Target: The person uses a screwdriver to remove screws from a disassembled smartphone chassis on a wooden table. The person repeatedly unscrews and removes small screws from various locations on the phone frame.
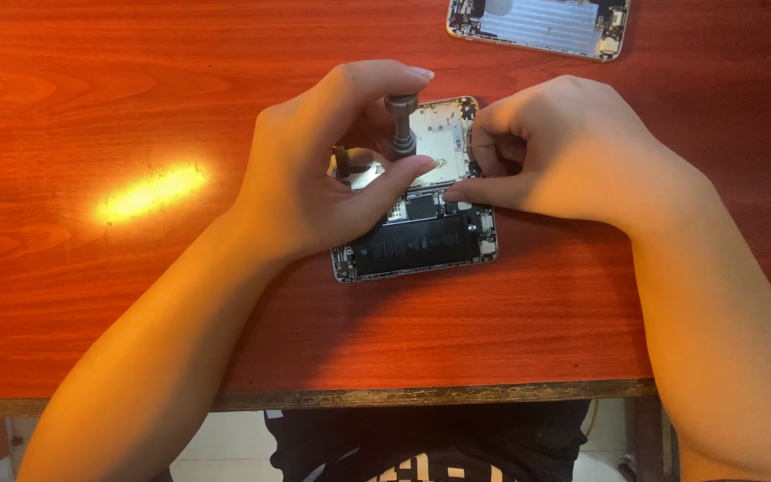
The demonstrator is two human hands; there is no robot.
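Your left hand (332, 170) pinches a small grey screwdriver (402, 125) upright between thumb and forefinger, over the opened phone (421, 236) lying mid-table (black battery facing you). Your right hand (564, 152) is curled, thumb pressing the phone's right edge. Another phone back shell (537, 25) lies well apart on the red-brown wooden table (136, 295).

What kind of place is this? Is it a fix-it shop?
Probably a phone repair bench, maybe at home. On a red-brown wooden table lies an opened phone; the left hand holds a small grey screwdriver over it. Another bare phone shell lies nearby.
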